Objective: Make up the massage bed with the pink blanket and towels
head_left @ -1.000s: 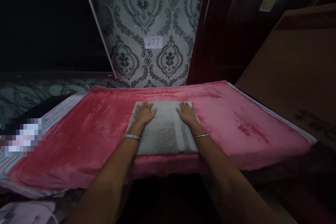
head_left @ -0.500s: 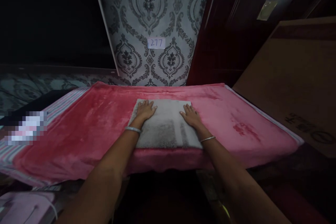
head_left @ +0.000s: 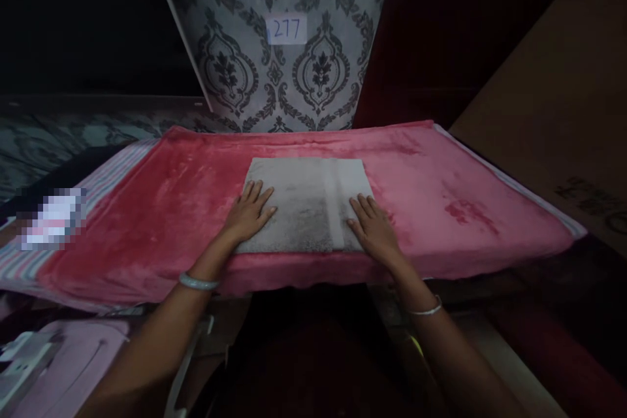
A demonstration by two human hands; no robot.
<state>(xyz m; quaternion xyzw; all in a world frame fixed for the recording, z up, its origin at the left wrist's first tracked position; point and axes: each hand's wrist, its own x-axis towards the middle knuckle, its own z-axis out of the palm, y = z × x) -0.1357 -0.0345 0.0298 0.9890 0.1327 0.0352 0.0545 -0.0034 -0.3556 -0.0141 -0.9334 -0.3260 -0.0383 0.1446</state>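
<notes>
Resting flat: left hand (head_left: 249, 214), right hand (head_left: 375, 227), grey towel (head_left: 306, 202)

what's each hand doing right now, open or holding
Left hand: open, flat on the grey towel.
Right hand: open, flat on the towel's near right corner.

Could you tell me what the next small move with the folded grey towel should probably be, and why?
Probably lift the hands away. The grey towel already lies flat and square on the pink blanket, with the left hand and right hand resting open on its near corners, and no visible wrinkle to press out.
</notes>
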